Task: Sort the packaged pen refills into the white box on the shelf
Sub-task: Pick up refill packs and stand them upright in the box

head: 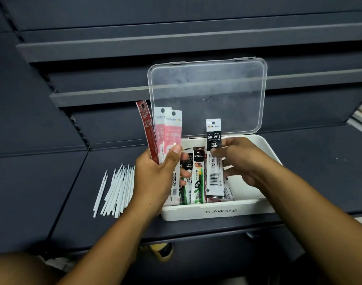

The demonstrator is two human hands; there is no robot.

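A white box [217,211] sits on the dark shelf with its clear lid [206,95] standing open behind it. Several packaged pen refills [197,177] lie inside, in green, black and red packs. My left hand [155,175] is at the box's left edge, shut on three upright packs: a dark red one [146,128] and two pink-and-white ones [167,128]. My right hand [241,159] hovers over the box, pinching a black-and-white refill pack [214,134] labelled DM-2018, which stands upright.
A loose pile of bare white refills [116,190] lies on the shelf [52,192] left of the box. More dark shelves [114,48] rise behind. A yellow-and-black object [161,250] shows below the shelf's front edge.
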